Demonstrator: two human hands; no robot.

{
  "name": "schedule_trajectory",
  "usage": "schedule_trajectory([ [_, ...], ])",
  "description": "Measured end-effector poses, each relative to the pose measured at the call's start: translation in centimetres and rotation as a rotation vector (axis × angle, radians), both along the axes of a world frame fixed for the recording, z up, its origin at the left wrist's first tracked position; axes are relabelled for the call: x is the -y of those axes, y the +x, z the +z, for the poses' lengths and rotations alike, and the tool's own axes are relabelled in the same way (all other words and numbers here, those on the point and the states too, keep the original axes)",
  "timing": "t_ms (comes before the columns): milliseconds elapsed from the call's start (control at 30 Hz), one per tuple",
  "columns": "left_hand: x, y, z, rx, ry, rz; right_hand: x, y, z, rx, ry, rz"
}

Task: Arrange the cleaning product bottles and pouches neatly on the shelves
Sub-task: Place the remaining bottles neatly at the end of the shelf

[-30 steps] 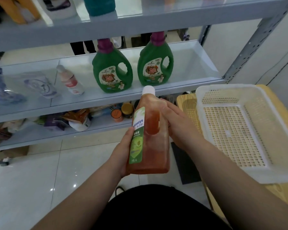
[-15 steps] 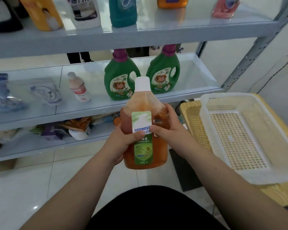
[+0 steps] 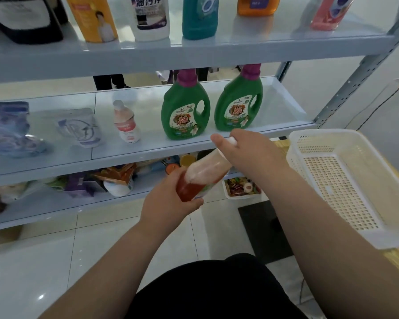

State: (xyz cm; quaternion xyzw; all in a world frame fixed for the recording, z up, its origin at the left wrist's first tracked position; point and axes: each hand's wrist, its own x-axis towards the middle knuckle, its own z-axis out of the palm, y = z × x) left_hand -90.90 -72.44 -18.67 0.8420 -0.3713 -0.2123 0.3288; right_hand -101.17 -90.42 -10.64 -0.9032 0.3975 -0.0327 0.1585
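Observation:
I hold an orange-red bottle (image 3: 202, 177) with a white cap, tilted so its top leans up and to the right, below the middle shelf (image 3: 129, 155). My left hand (image 3: 168, 206) grips its base. My right hand (image 3: 251, 153) wraps around its neck and cap. On the middle shelf stand two green jugs (image 3: 186, 113) (image 3: 238, 104) with purple caps, a small pink-white bottle (image 3: 126, 123) and two pouches (image 3: 80, 126) (image 3: 8, 128). The top shelf (image 3: 194, 48) carries a row of several bottles.
An empty white perforated basket (image 3: 346, 180) sits on a wooden surface at the right. The lowest shelf (image 3: 44, 206) holds mixed packets and jars; a small tray of sweets (image 3: 242, 188) sits by it. A grey shelf post (image 3: 355, 72) rises at the right. Tiled floor below.
The bottle has gone from upright to tilted with its cap to the right. My right hand moved from its side up to the neck and cap; my left hand slid to the base.

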Motion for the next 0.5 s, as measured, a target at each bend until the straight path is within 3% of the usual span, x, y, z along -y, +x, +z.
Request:
schedule_trajectory([
  [133,-0.5,0.9,0.6,-0.042,0.015,-0.008,-0.3,0.7,0.0,0.085,-0.039,0.057],
  [267,-0.2,1.7,0.9,-0.202,0.055,-0.053,0.4,0.2,0.0,0.205,-0.064,0.271],
  [367,0.4,1.6,0.6,-0.252,0.058,-0.045,1.9,-0.4,0.6,0.249,0.090,0.390],
  [433,1.0,1.3,0.4,-0.232,0.059,-0.023,2.8,-0.8,1.0,0.237,0.238,0.369],
  [500,1.7,1.2,0.2,-0.194,0.052,0.003,3.6,-1.0,1.1,0.167,0.235,0.318],
])
